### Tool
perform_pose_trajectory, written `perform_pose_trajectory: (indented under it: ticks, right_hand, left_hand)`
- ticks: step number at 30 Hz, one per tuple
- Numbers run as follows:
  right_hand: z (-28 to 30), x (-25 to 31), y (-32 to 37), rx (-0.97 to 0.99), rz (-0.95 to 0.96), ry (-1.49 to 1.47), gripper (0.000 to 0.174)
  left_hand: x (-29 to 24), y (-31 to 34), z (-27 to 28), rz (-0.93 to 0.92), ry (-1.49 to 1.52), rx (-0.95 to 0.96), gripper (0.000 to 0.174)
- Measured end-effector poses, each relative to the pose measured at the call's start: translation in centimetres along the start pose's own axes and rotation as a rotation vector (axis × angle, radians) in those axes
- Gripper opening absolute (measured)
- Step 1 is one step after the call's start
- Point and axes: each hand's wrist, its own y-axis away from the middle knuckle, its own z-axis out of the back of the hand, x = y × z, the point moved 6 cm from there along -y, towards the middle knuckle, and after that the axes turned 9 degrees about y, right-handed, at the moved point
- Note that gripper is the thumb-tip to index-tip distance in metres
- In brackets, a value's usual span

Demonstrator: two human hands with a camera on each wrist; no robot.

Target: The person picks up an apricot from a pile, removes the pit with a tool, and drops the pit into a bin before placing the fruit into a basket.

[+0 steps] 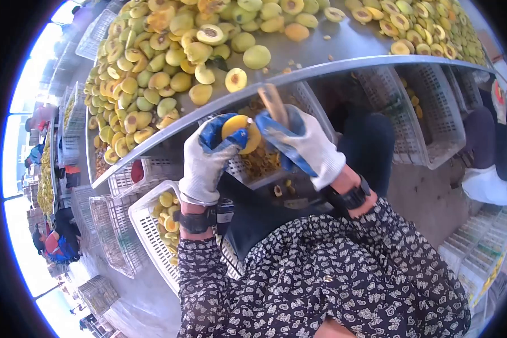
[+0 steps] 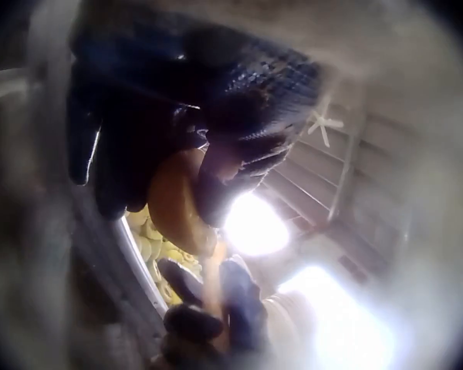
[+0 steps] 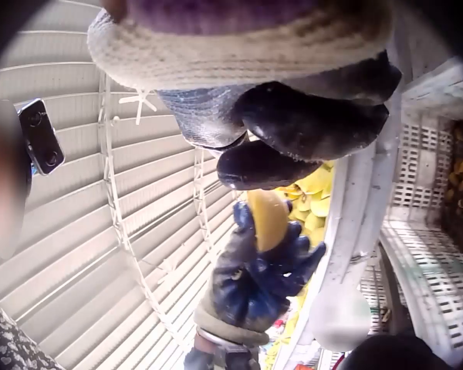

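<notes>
My left hand point(image 1: 207, 155), in a white glove with blue coated fingers, pinches a yellow stone fruit point(image 1: 243, 135) between thumb and fingers. In the right wrist view the fruit point(image 3: 268, 220) shows its rounded side. My right hand point(image 1: 304, 141), gloved the same way, grips a tool by its wooden handle point(image 1: 274, 106), which sticks up past the thumb. The tool's working end, mostly hidden by the fingers, points toward the fruit. In the left wrist view the handle point(image 2: 214, 289) comes right up to the lower edge of the fruit point(image 2: 177, 204).
A metal table point(image 1: 321, 53) carries a large heap of halved fruit point(image 1: 152, 73) on the left and another pile point(image 1: 417, 25) on the right. Below its edge stands a crate of scraps point(image 1: 262, 163). A white crate point(image 1: 146, 211) of fruit is at my left; other crates point(image 1: 417, 112) stand at right.
</notes>
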Motion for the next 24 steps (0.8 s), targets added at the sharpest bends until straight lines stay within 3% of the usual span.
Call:
perform_pose_trajectory:
  ticks: [2,3,5,8,10,12,13,14,16,17,20,24]
  right_hand:
    - [-0.7,-1.2,-0.5,0.059,-0.086,0.066,0.029]
    - [-1.0,-1.7,-0.3,0.055,-0.089,0.071,0.029]
    - [-1.8,-3.9,0.6,0.009,-0.278,-0.348,0.024]
    - [-4.1,-4.2,2.2,0.075,-0.358,-0.555,0.021]
    - [-5.3,-5.1,2.8,0.146,-0.400,-0.493,0.018]
    - [-5.3,-5.5,3.6,0.203,-0.410,-0.298,0.018]
    - [-4.9,-5.7,3.7,0.201,-0.354,-0.205,0.018]
    - [-4.6,-5.6,4.0,0.206,-0.360,-0.204,0.018]
    - [-3.2,-3.6,4.1,0.156,-0.092,0.478,0.022]
    - [-3.1,-3.2,4.1,0.133,0.066,0.725,0.025]
    - [-3.4,-3.6,4.4,0.233,0.018,0.786,0.028]
    - [-3.8,-4.1,4.7,0.224,0.034,0.851,0.029]
  left_hand:
    - [0.8,1.0,-0.9,0.039,0.005,-0.006,0.033]
    - [1.3,1.6,-1.0,-0.007,0.204,-0.057,0.037]
    - [2.6,2.4,-1.7,-0.140,0.439,-0.064,0.050]
    - [4.5,3.3,-2.6,-0.193,0.518,-0.136,0.053]
    - [6.7,2.9,-2.1,-0.109,0.718,-0.240,0.049]
    - [6.9,3.1,-2.1,-0.051,0.942,-0.272,0.049]
    - [6.0,3.4,-1.4,-0.199,0.375,-0.319,0.052]
    - [6.2,3.6,-1.2,-0.196,0.376,-0.326,0.052]
    - [8.1,3.4,-1.1,0.027,1.004,-0.283,0.054]
    - [8.4,3.4,-1.3,0.140,1.125,-0.273,0.054]
    - [8.9,3.2,-1.0,0.120,0.998,-0.365,0.055]
    - [7.8,3.4,-1.8,0.065,0.954,-0.313,0.056]
